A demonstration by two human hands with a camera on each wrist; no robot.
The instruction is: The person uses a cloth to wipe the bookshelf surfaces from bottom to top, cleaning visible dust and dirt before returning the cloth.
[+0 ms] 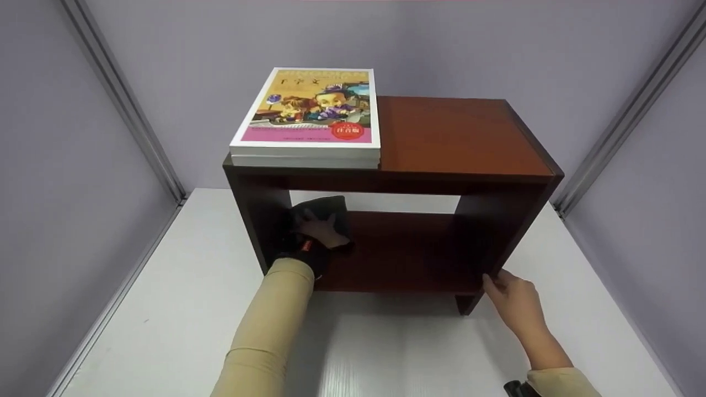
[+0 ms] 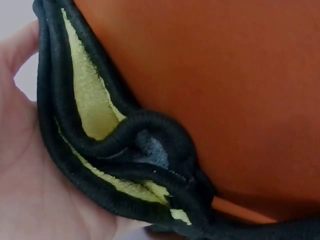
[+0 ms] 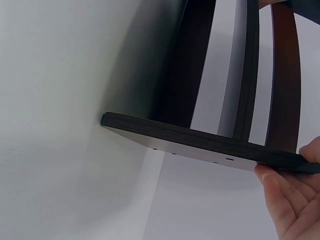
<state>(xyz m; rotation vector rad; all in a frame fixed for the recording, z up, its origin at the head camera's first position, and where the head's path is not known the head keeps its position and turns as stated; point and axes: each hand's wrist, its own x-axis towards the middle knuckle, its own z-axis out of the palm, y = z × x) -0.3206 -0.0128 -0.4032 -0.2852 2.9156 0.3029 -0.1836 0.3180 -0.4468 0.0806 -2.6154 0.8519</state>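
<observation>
left hand [image 1: 322, 229] is inside the shelf [image 1: 452, 132], at the left end of its open compartment. fingers look spread against a dark bundle [image 1: 336, 205]; dim in there, exact fingertip contact can't be told. left wrist view: palm lies along the bundle, which is folded, with thick dark edges, yellow fuzzy lining and a greyish patch in one fold. orange-brown panel of the shelf right next to it.

bundle location: in the compartment, by the left side panel [image 1: 245, 215], below the shelf top. whether it touches that panel, can't tell.

right hand [image 1: 515, 298] pinches the front edge of the right side panel [image 1: 504, 220], low down, thumb and fingers on opposite faces. right wrist view shows the same grip, plus small dark marks on the panel's outer face.

shelf is red-brown with dark edges, stands upright on the white surface [image 1: 154, 264], back partly open. books [image 1: 309, 107] lie flat, stacked, on the left half of its top; top cover has cartoon figures, a pink band and a red round badge. pale walls [image 1: 441, 44] on three sides. sleeves [image 1: 270, 325] beige.
</observation>
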